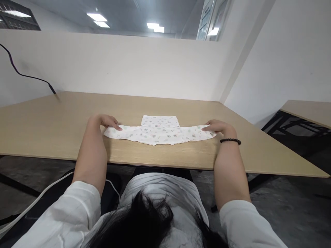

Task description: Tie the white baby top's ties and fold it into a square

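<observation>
Printed cloth pinched at both ends on table

Head view: cloth is white with small prints, spread on the table toward its near edge. Left hand pinches one sleeve-like end, thumb on top; right hand does likewise at the other end. Black bracelet on the right wrist.

Table surface is pale wood-look, light sheen. White wall beyond the table's far edge, glass panel above, showing ceiling lights. Black cable dips to the table's far left corner. Second table, dark frame, stands right of the table. Grey floor below the table.
</observation>
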`<state>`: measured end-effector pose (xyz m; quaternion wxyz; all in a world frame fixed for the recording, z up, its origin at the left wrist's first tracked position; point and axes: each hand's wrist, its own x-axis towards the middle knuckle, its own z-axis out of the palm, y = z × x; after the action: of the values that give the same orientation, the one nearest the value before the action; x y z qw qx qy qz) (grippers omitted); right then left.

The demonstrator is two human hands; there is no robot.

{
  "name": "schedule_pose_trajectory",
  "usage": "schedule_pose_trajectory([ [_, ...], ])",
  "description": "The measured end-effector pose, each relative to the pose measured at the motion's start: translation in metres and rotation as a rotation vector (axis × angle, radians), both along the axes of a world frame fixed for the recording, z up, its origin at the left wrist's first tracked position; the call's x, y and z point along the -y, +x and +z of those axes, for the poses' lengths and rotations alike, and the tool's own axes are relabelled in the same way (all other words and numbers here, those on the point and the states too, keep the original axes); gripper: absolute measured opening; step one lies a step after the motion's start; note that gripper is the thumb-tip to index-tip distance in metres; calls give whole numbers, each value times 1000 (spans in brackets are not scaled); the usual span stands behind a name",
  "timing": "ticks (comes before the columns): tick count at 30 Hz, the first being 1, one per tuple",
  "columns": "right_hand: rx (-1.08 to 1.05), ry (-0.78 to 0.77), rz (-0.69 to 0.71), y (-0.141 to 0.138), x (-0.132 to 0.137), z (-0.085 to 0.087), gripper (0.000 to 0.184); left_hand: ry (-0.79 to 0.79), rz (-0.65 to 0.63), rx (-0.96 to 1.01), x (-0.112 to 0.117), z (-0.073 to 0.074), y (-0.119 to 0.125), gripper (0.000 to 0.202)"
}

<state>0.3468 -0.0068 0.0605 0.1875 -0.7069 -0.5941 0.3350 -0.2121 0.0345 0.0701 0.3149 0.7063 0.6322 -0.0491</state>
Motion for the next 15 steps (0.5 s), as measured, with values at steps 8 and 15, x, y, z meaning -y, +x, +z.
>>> schedule_pose_trajectory([
  [8, -697, 206, 145, -36, 3, 21, 45, 22, 79, 719, 6, 7, 11, 48],
  [15, -999, 204, 377, -102, -19, 7, 36, 131, 112, 1080, -2, 2, 36, 41],
])
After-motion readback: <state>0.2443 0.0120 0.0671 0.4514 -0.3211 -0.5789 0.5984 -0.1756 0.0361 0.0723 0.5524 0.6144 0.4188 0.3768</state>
